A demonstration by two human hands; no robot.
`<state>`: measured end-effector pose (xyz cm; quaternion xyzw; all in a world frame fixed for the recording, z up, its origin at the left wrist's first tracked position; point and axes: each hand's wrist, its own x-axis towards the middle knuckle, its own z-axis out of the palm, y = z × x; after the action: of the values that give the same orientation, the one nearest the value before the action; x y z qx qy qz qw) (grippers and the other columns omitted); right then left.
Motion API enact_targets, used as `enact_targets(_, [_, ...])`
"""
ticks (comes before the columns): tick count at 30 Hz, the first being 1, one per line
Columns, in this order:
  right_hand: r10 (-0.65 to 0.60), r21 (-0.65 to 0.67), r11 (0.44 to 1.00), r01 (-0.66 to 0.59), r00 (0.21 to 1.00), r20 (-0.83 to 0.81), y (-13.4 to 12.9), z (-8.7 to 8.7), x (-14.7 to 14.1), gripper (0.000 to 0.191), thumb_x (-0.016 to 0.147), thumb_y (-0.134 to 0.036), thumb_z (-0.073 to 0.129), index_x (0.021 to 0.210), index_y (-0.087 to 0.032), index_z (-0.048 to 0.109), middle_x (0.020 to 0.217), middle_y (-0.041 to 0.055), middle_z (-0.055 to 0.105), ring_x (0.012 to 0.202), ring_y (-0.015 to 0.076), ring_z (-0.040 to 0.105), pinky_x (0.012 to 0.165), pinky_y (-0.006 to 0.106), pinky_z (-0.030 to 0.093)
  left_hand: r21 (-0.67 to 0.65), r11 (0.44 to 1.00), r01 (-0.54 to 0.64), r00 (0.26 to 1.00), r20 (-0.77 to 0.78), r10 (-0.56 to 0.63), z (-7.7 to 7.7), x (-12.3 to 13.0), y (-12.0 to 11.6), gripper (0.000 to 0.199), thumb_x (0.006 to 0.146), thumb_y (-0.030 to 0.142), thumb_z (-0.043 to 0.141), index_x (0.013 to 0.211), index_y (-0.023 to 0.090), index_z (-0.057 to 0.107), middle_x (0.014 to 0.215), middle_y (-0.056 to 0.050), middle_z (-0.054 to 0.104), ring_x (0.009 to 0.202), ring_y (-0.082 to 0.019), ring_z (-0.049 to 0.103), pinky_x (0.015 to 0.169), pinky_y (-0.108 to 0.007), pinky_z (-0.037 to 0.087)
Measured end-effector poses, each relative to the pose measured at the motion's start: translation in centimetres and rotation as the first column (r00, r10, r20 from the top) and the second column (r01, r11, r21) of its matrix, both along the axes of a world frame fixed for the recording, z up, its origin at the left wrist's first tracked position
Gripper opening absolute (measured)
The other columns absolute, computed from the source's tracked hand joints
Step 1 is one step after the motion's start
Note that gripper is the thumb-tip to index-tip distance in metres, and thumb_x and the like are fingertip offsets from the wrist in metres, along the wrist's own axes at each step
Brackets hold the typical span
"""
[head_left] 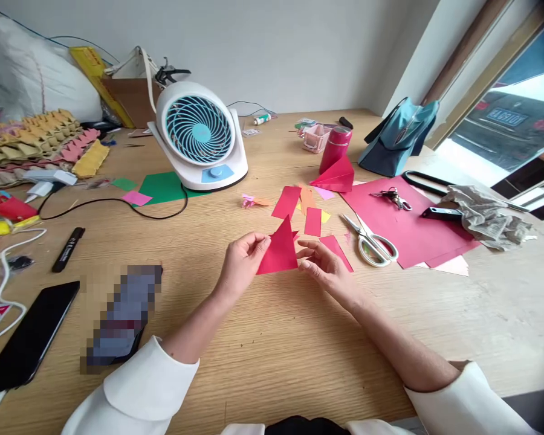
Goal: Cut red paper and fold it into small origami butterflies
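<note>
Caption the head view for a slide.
Left hand pinching red paper, right hand open beside it, scissors nearby on a wooden table.

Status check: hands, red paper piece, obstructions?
Left hand pinching pointed red paper piece, tip up. Right hand open at its right edge, contact unclear. White-handled metal scissors lying beyond right hand, not blocking.

A white desk fan (202,136) with a turquoise grille stands on the wooden counter (254,362), a black cable (113,200) curving before it. Nearer, at left, lie a black marker (68,250), a dark-screened smartphone (31,332) and a second phone (124,314), its screen pixelated. Far right, a pinkish-red flask (335,148) stands beside a pink plastic basket (316,138); a blue bag (396,136) sits near the window (503,115).
</note>
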<state>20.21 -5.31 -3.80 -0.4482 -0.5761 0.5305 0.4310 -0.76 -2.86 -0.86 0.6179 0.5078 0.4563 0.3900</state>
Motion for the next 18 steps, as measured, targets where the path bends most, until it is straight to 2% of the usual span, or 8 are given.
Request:
enact_targets(3, [0.012,-0.041,0.999,-0.018,0.992,-0.127,-0.1,0.3,-0.3,0.044,0.081,-0.056,0.070,0.108,-0.021,0.062,0.104,0.0076,0.068,0.091,0.0195,0.063,0.078,0.032,0.052,-0.073,0.995,0.061,0.993,0.103,-0.053,-1.3,2.6,-0.6,0.026,0.089,0.041,0.061,0.086,0.016,0.068,0.082,-0.003,0.069,0.075,-0.015,0.060,0.071,-0.025,0.047])
enact_targets(5, [-0.058,-0.077,0.996,0.045,0.984,-0.170,0.0,0.0,-0.3,0.042,0.076,-0.060,0.073,0.089,-0.021,0.062,0.088,0.0046,0.068,0.080,0.0187,0.062,0.074,0.032,0.052,-0.107,0.990,0.090,0.989,0.127,-0.076,-2.0,3.4,-1.0,0.027,0.090,0.042,0.061,0.092,0.017,0.069,0.086,-0.004,0.070,0.078,-0.016,0.062,0.073,-0.025,0.048])
enact_targets(7, [-0.133,-0.108,0.988,0.114,0.974,-0.185,0.3,-0.5,-0.1,0.044,0.072,-0.062,0.076,0.079,-0.021,0.059,0.079,0.0027,0.066,0.073,0.0175,0.059,0.070,0.032,0.052,-0.139,0.983,0.123,0.980,0.171,-0.099,-2.4,3.6,-1.3,0.029,0.092,0.043,0.059,0.100,0.017,0.070,0.092,-0.006,0.072,0.084,-0.018,0.065,0.076,-0.026,0.050])
enact_targets(10, [-0.175,-0.123,0.980,0.156,0.970,-0.166,0.6,-1.1,0.3,0.046,0.071,-0.063,0.076,0.078,-0.021,0.058,0.079,0.0031,0.066,0.072,0.0173,0.058,0.069,0.032,0.051,-0.164,0.977,0.139,0.974,0.199,-0.105,-2.6,3.5,-1.4,0.033,0.092,0.045,0.057,0.103,0.017,0.069,0.097,-0.008,0.073,0.089,-0.020,0.067,0.078,-0.027,0.052])
enact_targets(12, [-0.167,-0.115,0.982,0.152,0.977,-0.133,0.5,-1.2,0.4,0.045,0.073,-0.063,0.074,0.078,-0.021,0.057,0.079,0.0032,0.065,0.071,0.0171,0.057,0.068,0.031,0.051,-0.148,0.980,0.134,0.982,0.156,-0.110,-2.7,3.5,-1.4,0.030,0.089,0.043,0.061,0.101,0.017,0.069,0.096,-0.008,0.073,0.085,-0.019,0.067,0.075,-0.026,0.051])
enact_targets(15, [-0.125,-0.094,0.989,0.116,0.988,-0.092,0.2,-1.4,0.2,0.043,0.077,-0.061,0.071,0.078,-0.021,0.057,0.079,0.0027,0.064,0.071,0.0166,0.058,0.068,0.030,0.050,-0.103,0.988,0.116,0.993,0.024,-0.114,-3.0,3.5,-1.6,0.020,0.086,0.037,0.065,0.089,0.017,0.068,0.082,-0.003,0.070,0.069,-0.014,0.060,0.065,-0.023,0.047])
enact_targets(18, [-0.099,-0.076,0.993,0.094,0.992,-0.073,-0.1,-1.6,0.0,0.039,0.080,-0.059,0.070,0.082,-0.021,0.060,0.082,0.0029,0.065,0.075,0.0175,0.059,0.070,0.030,0.051,-0.095,0.988,0.119,0.990,-0.065,-0.125,-3.0,3.6,-1.8,0.022,0.087,0.035,0.062,0.076,0.017,0.065,0.066,0.001,0.058,0.060,-0.011,0.049,0.059,-0.022,0.040])
